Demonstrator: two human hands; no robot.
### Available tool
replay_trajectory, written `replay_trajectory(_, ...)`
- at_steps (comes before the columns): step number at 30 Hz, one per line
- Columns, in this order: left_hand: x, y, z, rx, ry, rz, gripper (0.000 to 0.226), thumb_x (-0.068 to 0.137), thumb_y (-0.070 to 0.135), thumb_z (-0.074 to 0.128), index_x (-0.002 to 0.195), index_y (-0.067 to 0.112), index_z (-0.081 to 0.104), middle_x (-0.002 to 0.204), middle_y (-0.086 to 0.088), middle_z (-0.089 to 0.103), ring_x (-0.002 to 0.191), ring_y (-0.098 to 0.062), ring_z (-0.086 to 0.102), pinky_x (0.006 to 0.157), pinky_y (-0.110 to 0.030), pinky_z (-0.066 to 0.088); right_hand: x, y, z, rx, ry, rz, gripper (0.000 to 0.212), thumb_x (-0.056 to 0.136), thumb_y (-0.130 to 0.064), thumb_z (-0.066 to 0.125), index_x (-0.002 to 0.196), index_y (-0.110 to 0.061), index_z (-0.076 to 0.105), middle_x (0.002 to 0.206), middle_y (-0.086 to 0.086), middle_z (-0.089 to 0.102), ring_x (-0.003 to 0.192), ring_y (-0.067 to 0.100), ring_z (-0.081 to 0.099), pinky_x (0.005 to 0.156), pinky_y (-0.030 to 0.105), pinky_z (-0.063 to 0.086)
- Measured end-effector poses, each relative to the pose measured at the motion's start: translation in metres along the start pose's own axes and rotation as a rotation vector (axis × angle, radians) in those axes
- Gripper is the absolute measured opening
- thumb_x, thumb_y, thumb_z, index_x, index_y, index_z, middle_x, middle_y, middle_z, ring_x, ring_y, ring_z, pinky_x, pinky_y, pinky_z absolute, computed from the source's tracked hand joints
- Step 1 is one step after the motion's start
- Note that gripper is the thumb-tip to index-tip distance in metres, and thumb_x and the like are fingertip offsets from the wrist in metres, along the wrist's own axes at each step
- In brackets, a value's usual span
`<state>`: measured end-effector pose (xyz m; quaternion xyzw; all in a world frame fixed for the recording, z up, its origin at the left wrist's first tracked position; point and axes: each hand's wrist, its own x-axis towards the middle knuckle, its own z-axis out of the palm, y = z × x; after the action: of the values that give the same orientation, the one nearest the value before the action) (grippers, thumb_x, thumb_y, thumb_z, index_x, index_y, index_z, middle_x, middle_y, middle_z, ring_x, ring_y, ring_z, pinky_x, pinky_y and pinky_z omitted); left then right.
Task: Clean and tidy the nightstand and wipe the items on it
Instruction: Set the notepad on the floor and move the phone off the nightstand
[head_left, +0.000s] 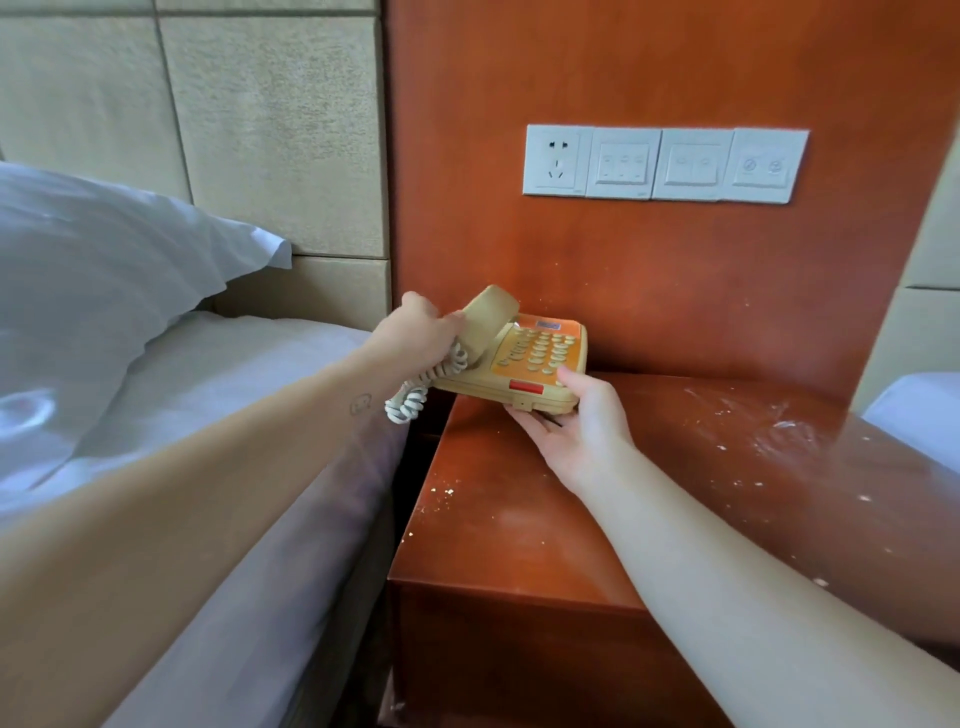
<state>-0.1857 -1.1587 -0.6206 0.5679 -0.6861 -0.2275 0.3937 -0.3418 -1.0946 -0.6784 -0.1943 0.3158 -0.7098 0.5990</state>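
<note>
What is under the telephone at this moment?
Fingers of the right hand lie under the telephone at its front edge, above the speckled nightstand. The surface beneath its base is hidden. The left hand grips the handset.

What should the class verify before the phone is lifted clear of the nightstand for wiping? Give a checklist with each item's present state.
1. Left hand grips the handset: ok.
2. Right hand holds the phone base, fingers beneath and thumb on top: ok.
3. Coiled cord free of snags: cannot tell; it hangs past the nightstand's left edge.
4. Nightstand top clean: not ok, white crumbs and dust lie on it.
</note>
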Motion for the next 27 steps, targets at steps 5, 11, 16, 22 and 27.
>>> replay_trajectory(5, -0.019, 0.009, -0.004, 0.008, -0.062, 0.075, 0.034, 0.098, 0.027, 0.054, 0.121, 0.008, 0.037, 0.091, -0.009, 0.058, 0.067, -0.02, 0.06, 0.064, -0.031, 0.057, -0.02, -0.01, -0.01, -0.031, -0.012, -0.045, 0.035, 0.093, -0.008, 0.058, 0.128, -0.002, 0.052, 0.115, 0.023, 0.065, 0.1, 0.037, 0.065, 0.078, 0.047, 0.057)
replay_trajectory(11, -0.038, 0.019, -0.003, 0.571, 0.037, 0.378, 0.027, 0.102, 0.039, 0.036, 0.12, 0.021, 0.045, 0.102, -0.007, 0.062, 0.078, -0.026, 0.058, 0.065, -0.034, 0.042, -0.042, -0.016, -0.02, -0.053, -0.043, -0.032, 0.032, 0.095, -0.009, 0.056, 0.126, 0.0, 0.053, 0.115, 0.023, 0.065, 0.103, 0.037, 0.064, 0.079, 0.047, 0.057)
replay_trajectory(16, -0.046, 0.023, -0.009, 0.46, -0.131, 0.186, 0.052, 0.083, 0.063, 0.054, 0.125, 0.032, 0.047, 0.125, -0.005, 0.045, 0.119, -0.027, 0.041, 0.101, -0.041, 0.04, -0.054, -0.021, -0.024, -0.035, -0.018, -0.044, 0.035, 0.093, -0.008, 0.059, 0.126, -0.001, 0.052, 0.117, 0.023, 0.063, 0.105, 0.037, 0.063, 0.08, 0.049, 0.057)
replay_trajectory(22, -0.06, 0.025, -0.009, -0.405, -0.277, -0.09, 0.096, 0.058, 0.065, 0.071, 0.138, 0.021, 0.042, 0.13, -0.01, 0.054, 0.114, -0.023, 0.059, 0.094, -0.038, 0.05, -0.078, -0.032, -0.038, -0.002, -0.022, -0.066, 0.024, 0.093, -0.009, 0.059, 0.115, -0.001, 0.057, 0.11, 0.023, 0.068, 0.103, 0.036, 0.067, 0.087, 0.049, 0.055)
replay_trajectory(27, -0.083, 0.033, -0.003, -0.524, -0.387, -0.137, 0.042, 0.083, 0.052, 0.068, 0.106, 0.019, 0.057, 0.111, -0.016, 0.063, 0.1, -0.029, 0.063, 0.087, -0.04, 0.051, -0.109, -0.048, -0.056, -0.029, -0.021, -0.061, 0.025, 0.092, -0.009, 0.06, 0.115, 0.0, 0.058, 0.101, 0.022, 0.072, 0.096, 0.035, 0.07, 0.084, 0.05, 0.056)
